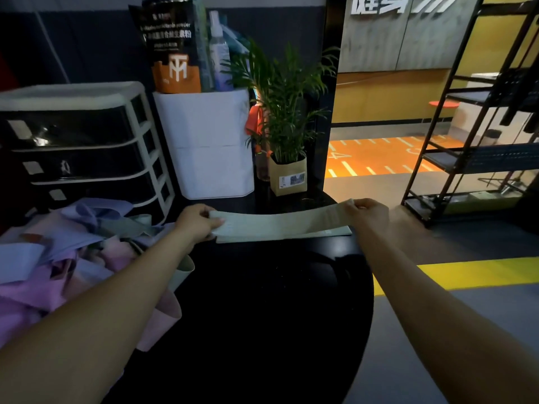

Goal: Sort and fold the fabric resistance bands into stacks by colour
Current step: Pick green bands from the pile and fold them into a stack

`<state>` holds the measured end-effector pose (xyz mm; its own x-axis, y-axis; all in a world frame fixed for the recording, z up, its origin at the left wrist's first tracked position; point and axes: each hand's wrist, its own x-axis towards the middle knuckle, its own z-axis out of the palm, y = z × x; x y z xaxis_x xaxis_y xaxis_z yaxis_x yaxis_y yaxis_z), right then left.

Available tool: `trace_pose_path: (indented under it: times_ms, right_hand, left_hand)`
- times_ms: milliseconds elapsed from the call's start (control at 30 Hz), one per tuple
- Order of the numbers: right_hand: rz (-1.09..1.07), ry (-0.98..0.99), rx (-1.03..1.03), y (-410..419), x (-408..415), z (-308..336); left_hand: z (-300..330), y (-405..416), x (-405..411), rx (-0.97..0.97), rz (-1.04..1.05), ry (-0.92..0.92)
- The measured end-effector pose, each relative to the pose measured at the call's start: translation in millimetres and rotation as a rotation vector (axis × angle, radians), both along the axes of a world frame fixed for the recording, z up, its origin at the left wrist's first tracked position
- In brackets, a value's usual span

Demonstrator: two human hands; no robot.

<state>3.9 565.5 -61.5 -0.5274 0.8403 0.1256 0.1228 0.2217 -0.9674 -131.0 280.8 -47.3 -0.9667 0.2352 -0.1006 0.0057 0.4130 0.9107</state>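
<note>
A pale green fabric band point(280, 221) is stretched flat between my two hands, just above the black table point(262, 301). My left hand point(198, 221) pinches its left end and my right hand point(367, 214) pinches its right end. Under it lies a flat pale green stack point(326, 233) of bands on the table. To the left sits a loose heap of bands point(64, 258) in pink, lilac, light blue and pale green, partly covered by my left forearm.
A dark drawer unit point(81, 147) with a white frame stands at the back left. Beside it are a white bin point(210, 144) with bottles and a potted plant point(287, 176). The table's right edge curves off; a metal shelf rack point(466, 141) stands on the floor beyond.
</note>
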Motion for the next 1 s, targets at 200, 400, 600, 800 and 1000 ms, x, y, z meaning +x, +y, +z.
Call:
trace_pose_path:
  times_ms: [200,400,600,800,1000]
  right_hand:
    - [-0.021,-0.155,0.158,10,-18,-22]
    - [-0.026,-0.225,0.266,11,-27,-37]
    - [0.002,-0.309,0.312,12,-28,-43]
    - [0.018,-0.436,0.422,-3,-20,-35]
    - [0.391,-0.415,0.619,-54,-15,-32]
  left_hand:
    - [-24,14,-14,-0.102,0.165,0.177]
    - [-36,22,-15,-0.189,0.154,0.258]
    - [-47,19,-15,-0.224,0.138,0.270]
    - [-45,13,-3,-0.281,0.102,0.354]
    - [-51,16,20,-0.342,0.014,0.419]
